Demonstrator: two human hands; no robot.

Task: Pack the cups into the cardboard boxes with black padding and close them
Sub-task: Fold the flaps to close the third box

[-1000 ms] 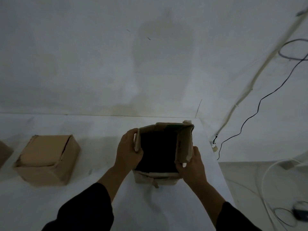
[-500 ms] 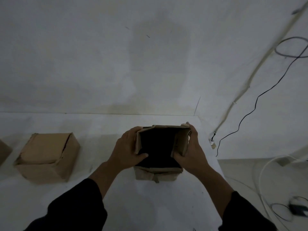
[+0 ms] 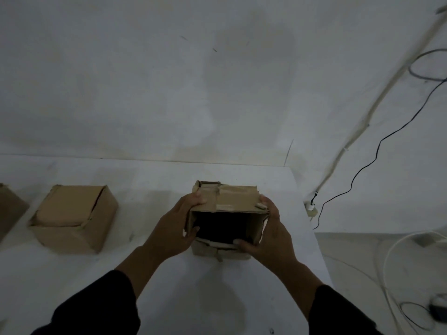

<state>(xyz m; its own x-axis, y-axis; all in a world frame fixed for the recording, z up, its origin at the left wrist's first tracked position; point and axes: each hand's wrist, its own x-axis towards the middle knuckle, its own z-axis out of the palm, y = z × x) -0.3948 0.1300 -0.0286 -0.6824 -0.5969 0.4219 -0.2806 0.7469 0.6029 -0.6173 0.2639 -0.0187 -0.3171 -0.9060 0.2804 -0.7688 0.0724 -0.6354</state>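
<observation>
Open cardboard box (image 3: 232,197) near the 3 o'clock edge of the white surface (image 3: 150,180), its 12 o'clock flap folded inward and black padding (image 3: 225,226) visible inside. The left hand (image 3: 173,228) grasps the 9 o'clock wall with curled fingers; the right hand (image 3: 273,235) grasps the 3 o'clock wall likewise. A closed box (image 3: 72,218) sits well apart at 9 o'clock.

Folded down since a second ago the flaps (image 3: 232,197) of the cardboard box (image 3: 205,251): before upright at the left and right sides, now lying flat over the far half of the opening. Left only the near half of the black padding (image 3: 225,228) in sight. Moved the left hand (image 3: 171,230) forward to the far left corner, fingers on top of the folded cardboard. Brought the right hand (image 3: 271,235) along the right side, thumb now on the near rim.
</observation>
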